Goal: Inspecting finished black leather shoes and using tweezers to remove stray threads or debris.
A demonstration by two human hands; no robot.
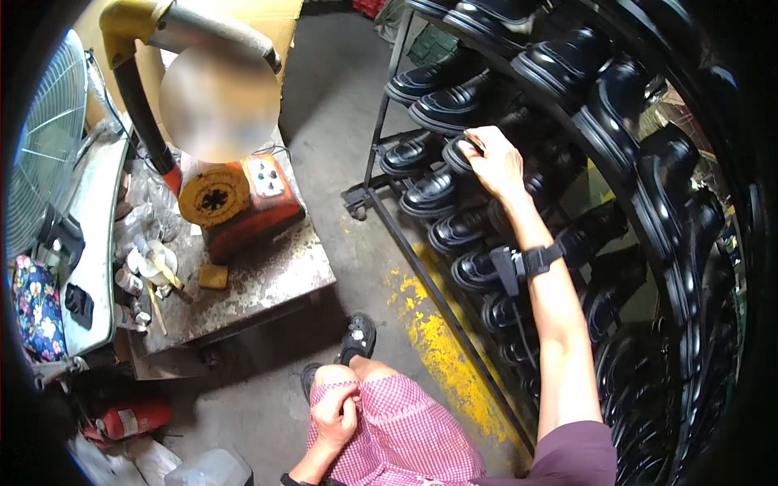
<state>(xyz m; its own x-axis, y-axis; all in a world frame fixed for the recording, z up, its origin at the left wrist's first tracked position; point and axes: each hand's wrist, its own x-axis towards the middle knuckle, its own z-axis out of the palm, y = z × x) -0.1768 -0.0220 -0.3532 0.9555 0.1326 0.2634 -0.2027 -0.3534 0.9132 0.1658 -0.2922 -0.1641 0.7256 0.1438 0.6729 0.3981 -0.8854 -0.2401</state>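
Observation:
My right arm reaches out to a rack on the right, and my right hand [496, 166] is closed on a black shoe [458, 155], its thumb and fingers near the toe. Other glossy black shoes [429, 193] sit in rows close around that hand. A dark device is strapped to my right wrist [527, 263]. My left hand [332, 413] rests on my lap over a red-and-white checked apron [413, 425], its fingers curled in and nothing visible in them.
A metal rack [438, 296] with several tiers of black shoes fills the right side. On the left, a worn worktable [284, 275] carries an orange machine [259, 215], a yellow block [213, 277], bottles and brushes. A fan [49, 138] and a fire extinguisher [134, 419] stand further left.

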